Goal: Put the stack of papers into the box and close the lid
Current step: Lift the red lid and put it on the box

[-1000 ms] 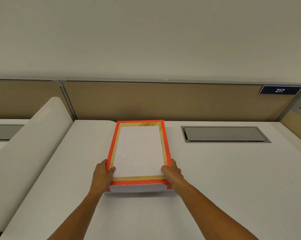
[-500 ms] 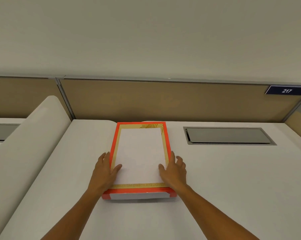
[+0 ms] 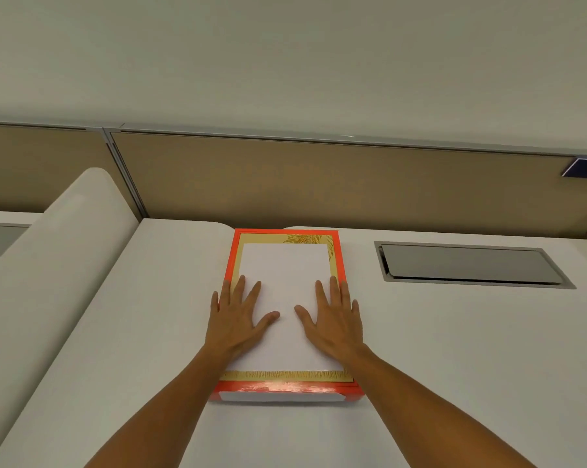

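Both palms flat, nothing held: left hand [image 3: 235, 321] and right hand [image 3: 334, 324] press lid [image 3: 287, 380] of box [image 3: 282, 395]; long axis runs toward surface [image 3: 454, 349] back edge. We think lid's seated.

A plain white counter [image 3: 454, 349] carries the orange-edged box [image 3: 287, 388], which lies flat near its middle with its far end close to the tan partition. To the right, a grey rectangular hatch [image 3: 471, 265] sits recessed in the counter, seemingly slightly ajar.

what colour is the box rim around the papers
Bright orange-red rim on the box, with a gold band inside; seen in the head view.
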{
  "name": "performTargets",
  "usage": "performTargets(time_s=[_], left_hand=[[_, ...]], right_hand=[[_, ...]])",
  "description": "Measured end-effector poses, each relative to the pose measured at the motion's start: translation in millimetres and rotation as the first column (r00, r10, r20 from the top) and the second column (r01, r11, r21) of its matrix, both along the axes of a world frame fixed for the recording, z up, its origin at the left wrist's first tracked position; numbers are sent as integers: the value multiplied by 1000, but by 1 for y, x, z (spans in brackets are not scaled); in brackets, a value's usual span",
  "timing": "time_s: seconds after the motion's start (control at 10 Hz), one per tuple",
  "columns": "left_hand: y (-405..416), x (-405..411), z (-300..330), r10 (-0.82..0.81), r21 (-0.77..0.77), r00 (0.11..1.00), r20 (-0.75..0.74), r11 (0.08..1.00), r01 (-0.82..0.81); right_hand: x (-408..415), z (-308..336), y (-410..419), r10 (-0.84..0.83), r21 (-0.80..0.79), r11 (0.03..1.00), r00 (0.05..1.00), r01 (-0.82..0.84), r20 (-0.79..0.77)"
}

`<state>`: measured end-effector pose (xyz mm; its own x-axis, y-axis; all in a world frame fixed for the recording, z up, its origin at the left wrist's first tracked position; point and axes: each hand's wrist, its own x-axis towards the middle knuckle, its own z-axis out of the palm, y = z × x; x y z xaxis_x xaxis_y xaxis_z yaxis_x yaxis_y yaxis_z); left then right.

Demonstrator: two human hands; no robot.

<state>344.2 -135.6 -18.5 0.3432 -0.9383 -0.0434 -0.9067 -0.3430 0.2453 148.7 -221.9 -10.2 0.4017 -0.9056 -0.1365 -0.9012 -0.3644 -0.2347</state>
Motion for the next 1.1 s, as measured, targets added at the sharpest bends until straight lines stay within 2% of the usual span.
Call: performTargets(time_s=[0.5,0.7,0.9,1.1], left_hand=[[-3,-1,-16,-28,43,988,149,999,21],[-3,1,-14,-27,60,992,124,998,20],[-3,-4,16,-12,234,1000,25,972,6],[14,-22,48,50,237,999,6,970,-50]], right_hand=[[1,-16,2,4,-58,998,998,-8,-67],[2,-3,1,3,57,998,995,2,-99],[1,28,-1,41,208,978,988,-10,-147],[-17,54,10,36,162,986,996,-23,-78]])
